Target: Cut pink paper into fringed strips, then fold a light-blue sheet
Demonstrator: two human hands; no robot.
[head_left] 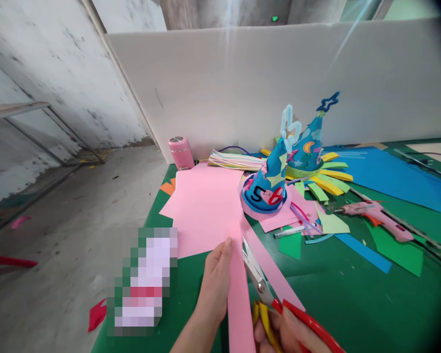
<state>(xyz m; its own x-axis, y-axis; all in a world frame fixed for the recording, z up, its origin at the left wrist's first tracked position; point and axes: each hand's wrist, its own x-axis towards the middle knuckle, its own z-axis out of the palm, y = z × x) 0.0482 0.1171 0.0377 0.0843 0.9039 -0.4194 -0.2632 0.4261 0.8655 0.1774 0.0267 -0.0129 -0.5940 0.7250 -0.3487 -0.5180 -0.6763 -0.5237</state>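
My left hand (pixel 216 274) is closed on a long pink paper strip (pixel 240 299), thumb on top near its far part. Scissors (pixel 260 284) with red and yellow handles are in my right hand (pixel 284 331), fingers through the loops. Their blades are parted and point away from me, along the strip's right edge. To the right of the blades, another narrow pink strip (pixel 279 279) slants across the green table. Beyond my left hand lies a large pink paper sheet (pixel 208 206).
Two blue cone party hats (pixel 268 179) (pixel 308 147) stand at the back. A pink glue gun (pixel 378 215), a pen (pixel 288 231) and paper scraps lie at right. A pink bottle (pixel 181 153) stands by the white partition (pixel 242 88). A blurred-out patch covers the left table edge.
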